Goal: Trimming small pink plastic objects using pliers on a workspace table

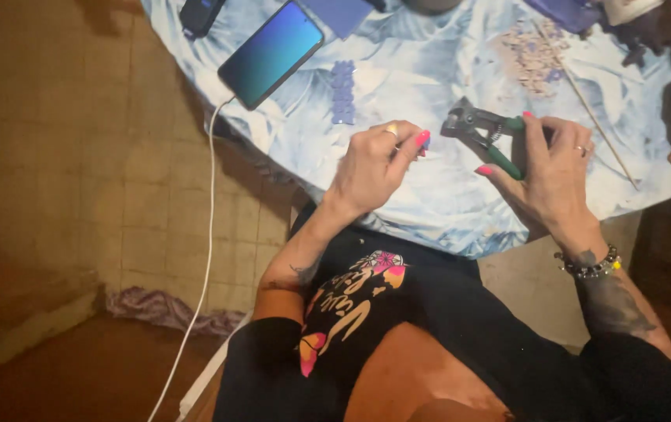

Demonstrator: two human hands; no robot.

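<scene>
1. We see the small piece [424, 145] pinched in the left hand [373, 166] fingertips above the table [429, 70]; it looks light, small and easy to drop.
2. Our right hand [556, 168] is wrapped around the green handles of the nippers [482, 131], whose metal jaws stand slightly apart, just beside the piece.
3. A phone [271, 53] with a white cable [209, 227] lies well apart.
</scene>
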